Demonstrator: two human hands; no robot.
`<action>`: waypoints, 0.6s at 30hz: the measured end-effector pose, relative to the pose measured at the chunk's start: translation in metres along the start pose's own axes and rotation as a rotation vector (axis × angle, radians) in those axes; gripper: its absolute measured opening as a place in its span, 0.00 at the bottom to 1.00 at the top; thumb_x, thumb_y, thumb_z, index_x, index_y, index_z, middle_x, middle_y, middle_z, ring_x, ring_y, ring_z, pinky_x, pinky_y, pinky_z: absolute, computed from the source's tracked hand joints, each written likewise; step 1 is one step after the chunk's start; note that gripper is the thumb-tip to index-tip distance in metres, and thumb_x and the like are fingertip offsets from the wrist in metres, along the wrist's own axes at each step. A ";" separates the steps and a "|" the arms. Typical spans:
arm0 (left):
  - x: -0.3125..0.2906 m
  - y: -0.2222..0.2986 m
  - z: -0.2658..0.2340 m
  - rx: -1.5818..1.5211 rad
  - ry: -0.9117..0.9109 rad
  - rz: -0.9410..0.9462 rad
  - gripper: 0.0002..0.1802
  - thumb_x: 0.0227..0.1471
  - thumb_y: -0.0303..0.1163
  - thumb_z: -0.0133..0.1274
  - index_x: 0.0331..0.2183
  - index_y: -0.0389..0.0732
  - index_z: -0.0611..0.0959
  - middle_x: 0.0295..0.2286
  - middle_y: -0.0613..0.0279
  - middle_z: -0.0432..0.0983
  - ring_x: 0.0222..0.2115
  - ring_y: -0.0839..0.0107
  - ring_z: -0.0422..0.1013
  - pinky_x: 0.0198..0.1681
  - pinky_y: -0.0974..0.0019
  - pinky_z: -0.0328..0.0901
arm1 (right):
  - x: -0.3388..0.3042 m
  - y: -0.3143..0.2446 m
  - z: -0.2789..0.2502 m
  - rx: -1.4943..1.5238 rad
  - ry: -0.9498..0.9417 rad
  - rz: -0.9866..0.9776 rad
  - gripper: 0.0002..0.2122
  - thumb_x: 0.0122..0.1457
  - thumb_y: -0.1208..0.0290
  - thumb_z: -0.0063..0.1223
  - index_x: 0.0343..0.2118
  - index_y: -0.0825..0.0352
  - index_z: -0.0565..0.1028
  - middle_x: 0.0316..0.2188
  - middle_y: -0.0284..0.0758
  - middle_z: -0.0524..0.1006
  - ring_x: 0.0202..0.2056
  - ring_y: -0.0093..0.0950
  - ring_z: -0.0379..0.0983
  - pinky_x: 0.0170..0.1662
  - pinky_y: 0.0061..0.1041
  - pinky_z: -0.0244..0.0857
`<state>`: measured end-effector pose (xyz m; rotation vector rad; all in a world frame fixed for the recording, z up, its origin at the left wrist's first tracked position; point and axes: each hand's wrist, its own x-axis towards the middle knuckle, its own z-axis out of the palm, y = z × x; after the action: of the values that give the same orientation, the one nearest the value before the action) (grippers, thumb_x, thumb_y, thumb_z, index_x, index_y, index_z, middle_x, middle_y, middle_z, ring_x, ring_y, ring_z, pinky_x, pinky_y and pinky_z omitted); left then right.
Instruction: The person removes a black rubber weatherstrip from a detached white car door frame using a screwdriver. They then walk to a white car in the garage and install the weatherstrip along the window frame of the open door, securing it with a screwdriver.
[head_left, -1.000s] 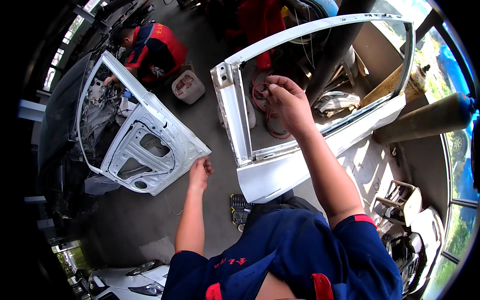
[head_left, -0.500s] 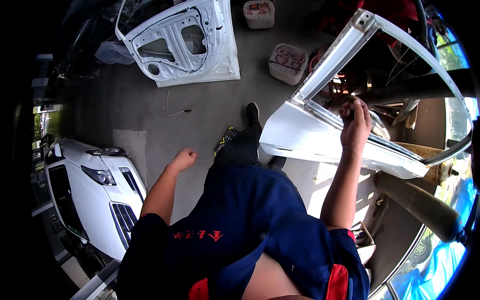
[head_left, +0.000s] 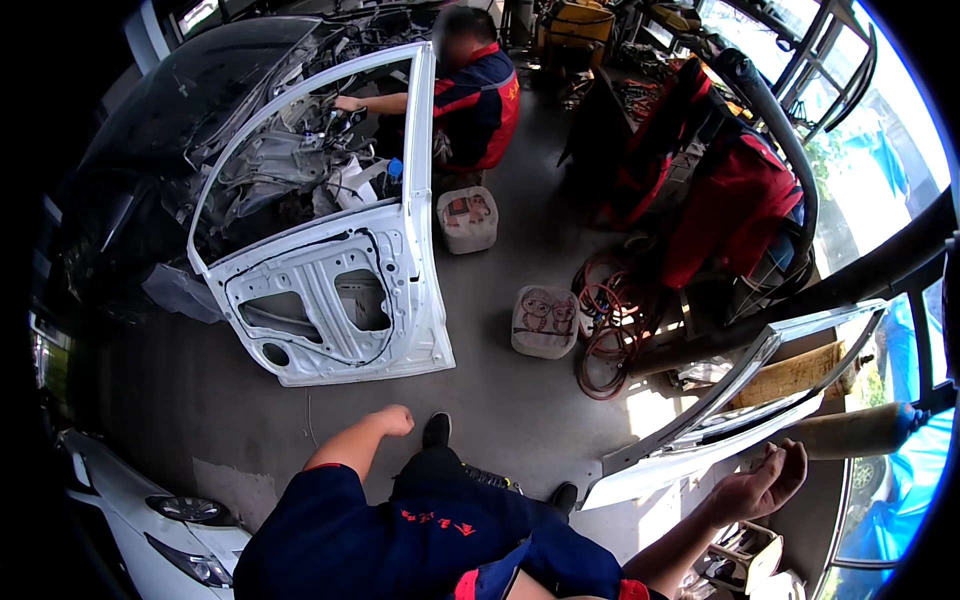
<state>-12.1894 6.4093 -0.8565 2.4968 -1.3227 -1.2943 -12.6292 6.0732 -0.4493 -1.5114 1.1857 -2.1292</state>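
My right hand (head_left: 765,480) hangs at the lower right with its fingers curled and apart, just beneath the lower edge of a bare white car door (head_left: 700,445) that leans there; I see nothing in it. My left hand (head_left: 395,420) is closed in a loose fist over the grey floor, in front of my dark shoes (head_left: 436,430), and holds nothing. A second stripped white door (head_left: 330,300) stands upright about a step ahead of my left hand.
A person in a red and blue jacket (head_left: 475,95) crouches at the dark car's open engine bay (head_left: 270,170). Two small padded stools (head_left: 467,218) (head_left: 545,322) and a coil of red hose (head_left: 610,335) lie on the floor. A white car's front (head_left: 150,520) is at lower left.
My head has turned, so the view has swung. My right hand has come off the leaning door's frame and now sits below its edge. My left hand has closed into a fist.
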 end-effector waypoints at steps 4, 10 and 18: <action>0.030 0.002 -0.150 -0.254 0.351 0.016 0.16 0.52 0.34 0.46 0.35 0.38 0.85 0.31 0.51 0.82 0.32 0.53 0.78 0.37 0.58 0.70 | -0.084 -0.063 0.080 0.126 -0.344 -0.087 0.11 0.55 0.86 0.42 0.41 0.74 0.71 0.35 0.37 0.72 0.36 0.26 0.69 0.42 0.21 0.66; 0.083 0.003 -0.208 -0.571 0.398 -0.009 0.15 0.57 0.33 0.47 0.37 0.33 0.82 0.24 0.57 0.79 0.24 0.69 0.75 0.30 0.64 0.69 | -0.107 -0.041 0.179 -0.250 -0.695 -0.120 0.11 0.47 0.88 0.52 0.34 0.71 0.77 0.35 0.39 0.75 0.35 0.34 0.74 0.41 0.26 0.68; 0.146 0.025 -0.182 -0.695 -0.330 -0.046 0.16 0.60 0.34 0.46 0.45 0.36 0.79 0.32 0.59 0.77 0.25 0.74 0.73 0.26 0.71 0.67 | 0.024 -0.032 0.279 -0.219 -0.185 -0.530 0.13 0.61 0.76 0.42 0.44 0.75 0.75 0.45 0.43 0.75 0.48 0.35 0.71 0.55 0.32 0.61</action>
<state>-12.0392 6.2316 -0.8238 1.8940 -0.6616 -1.8342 -12.3864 5.9502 -0.3765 -2.2770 1.0657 -2.1421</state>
